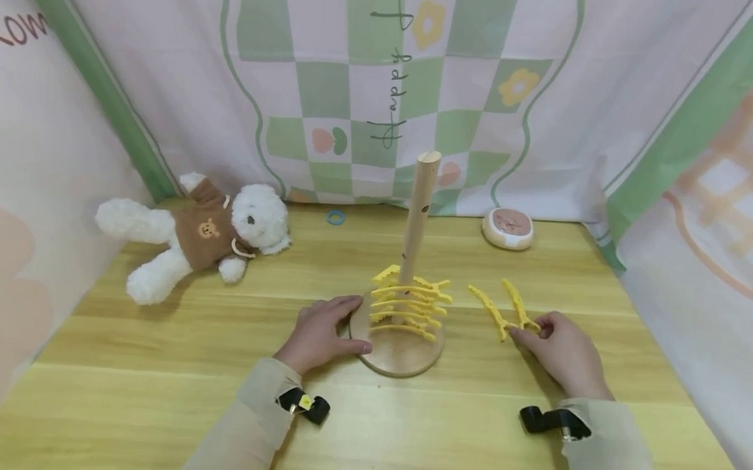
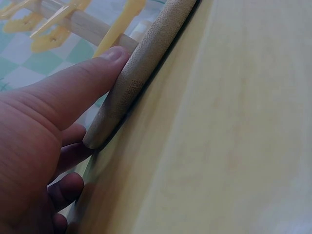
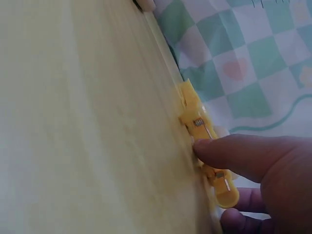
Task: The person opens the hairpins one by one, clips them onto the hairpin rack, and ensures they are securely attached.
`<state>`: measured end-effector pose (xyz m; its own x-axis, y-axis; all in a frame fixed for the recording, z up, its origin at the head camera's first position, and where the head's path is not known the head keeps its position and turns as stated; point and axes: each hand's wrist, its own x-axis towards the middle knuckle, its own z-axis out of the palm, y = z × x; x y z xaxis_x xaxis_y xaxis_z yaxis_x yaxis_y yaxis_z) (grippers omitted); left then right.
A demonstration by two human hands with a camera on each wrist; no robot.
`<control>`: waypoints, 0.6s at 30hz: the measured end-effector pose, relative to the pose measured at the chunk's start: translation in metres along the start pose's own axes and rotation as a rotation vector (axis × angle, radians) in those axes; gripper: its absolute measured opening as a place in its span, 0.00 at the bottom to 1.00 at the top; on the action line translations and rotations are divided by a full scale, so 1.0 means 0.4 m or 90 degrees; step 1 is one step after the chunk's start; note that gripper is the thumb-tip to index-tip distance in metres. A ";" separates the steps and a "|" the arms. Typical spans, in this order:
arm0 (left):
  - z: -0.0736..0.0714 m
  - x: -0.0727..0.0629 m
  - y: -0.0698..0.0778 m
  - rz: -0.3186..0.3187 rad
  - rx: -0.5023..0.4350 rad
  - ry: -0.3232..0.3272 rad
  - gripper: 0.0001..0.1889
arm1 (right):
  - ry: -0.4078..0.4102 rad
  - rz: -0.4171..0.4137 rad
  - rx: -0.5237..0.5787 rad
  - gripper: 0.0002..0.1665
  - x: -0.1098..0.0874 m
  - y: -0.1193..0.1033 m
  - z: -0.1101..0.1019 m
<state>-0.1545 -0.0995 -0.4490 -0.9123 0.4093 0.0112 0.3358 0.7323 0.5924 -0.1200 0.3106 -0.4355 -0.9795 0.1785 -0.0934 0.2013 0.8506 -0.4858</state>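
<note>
A round wooden stand [image 1: 403, 364] with an upright wooden post [image 1: 417, 216] stands mid-table. Several curved yellow plastic pieces [image 1: 405, 317] are stacked along the lower post. My left hand [image 1: 320, 333] grips the edge of the round base, its thumb lying over the rim [image 2: 134, 80] in the left wrist view. Right of the stand, two more curved yellow pieces lie side by side, a left one [image 1: 489, 310] and a right one [image 1: 516, 301]. My right hand [image 1: 562, 352] pinches a yellow plastic piece [image 3: 200, 124] at its near end; small metal springs show on it. Which of the two is pinched is unclear.
A white plush dog [image 1: 208, 232] in a brown top lies at the back left. A small blue ring [image 1: 336, 218] and a rounded cream-and-pink device [image 1: 509, 228] sit along the table's back edge. Behind hangs a checked curtain [image 1: 381, 90].
</note>
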 end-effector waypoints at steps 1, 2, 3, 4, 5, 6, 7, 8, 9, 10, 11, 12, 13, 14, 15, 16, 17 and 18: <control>-0.001 0.000 0.000 0.000 0.001 0.000 0.50 | 0.011 -0.001 0.007 0.48 0.009 0.007 0.000; -0.001 0.000 0.000 0.000 0.001 0.000 0.50 | 0.023 -0.003 0.016 0.48 0.017 0.015 0.001; -0.001 0.000 0.000 0.001 0.002 0.000 0.50 | 0.037 -0.005 0.027 0.48 0.025 0.023 0.002; -0.001 0.001 0.000 0.001 0.002 -0.001 0.49 | 0.050 -0.003 0.042 0.47 0.032 0.031 0.003; 0.000 0.001 0.000 0.002 0.003 -0.001 0.49 | 0.063 0.000 0.058 0.46 0.037 0.039 0.004; -0.001 0.001 0.001 0.002 0.001 -0.001 0.49 | 0.077 0.004 0.073 0.44 0.041 0.046 0.004; -0.001 0.001 0.001 0.002 0.001 -0.001 0.49 | 0.093 0.005 0.087 0.43 0.044 0.053 0.004; 0.000 0.002 0.001 0.003 0.000 -0.001 0.49 | 0.108 0.008 0.105 0.41 0.047 0.058 0.004; 0.000 0.002 0.001 0.003 0.000 -0.001 0.49 | 0.122 0.011 0.122 0.39 0.048 0.063 0.003; 0.000 0.002 0.001 0.002 0.000 -0.001 0.49 | 0.133 0.011 0.139 0.38 0.047 0.066 0.001; 0.000 0.002 0.000 0.002 0.000 -0.001 0.49 | 0.145 0.007 0.150 0.36 0.047 0.068 -0.001; -0.001 0.002 0.001 0.002 0.000 -0.001 0.49 | 0.155 0.000 0.161 0.35 0.046 0.069 -0.004; -0.001 0.002 0.001 0.001 0.001 -0.001 0.49 | 0.163 -0.008 0.172 0.34 0.045 0.068 -0.006; -0.001 0.002 0.001 0.000 -0.001 0.000 0.49 | 0.169 -0.017 0.181 0.33 0.044 0.066 -0.009; -0.001 0.001 0.000 0.000 0.000 0.000 0.49 | 0.174 -0.030 0.187 0.32 0.042 0.063 -0.011; -0.002 0.001 0.001 -0.001 0.000 0.001 0.49 | 0.179 -0.042 0.192 0.31 0.041 0.058 -0.012; -0.002 0.001 0.000 -0.001 0.000 0.001 0.49 | 0.184 -0.054 0.199 0.30 0.039 0.052 -0.013; -0.002 0.001 0.000 -0.001 -0.001 0.001 0.49 | 0.186 -0.068 0.208 0.28 0.038 0.045 -0.014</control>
<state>-0.1550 -0.0997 -0.4483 -0.9131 0.4075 0.0125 0.3349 0.7321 0.5932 -0.1311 0.3313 -0.4408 -0.9419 0.2711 0.1986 0.0411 0.6796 -0.7325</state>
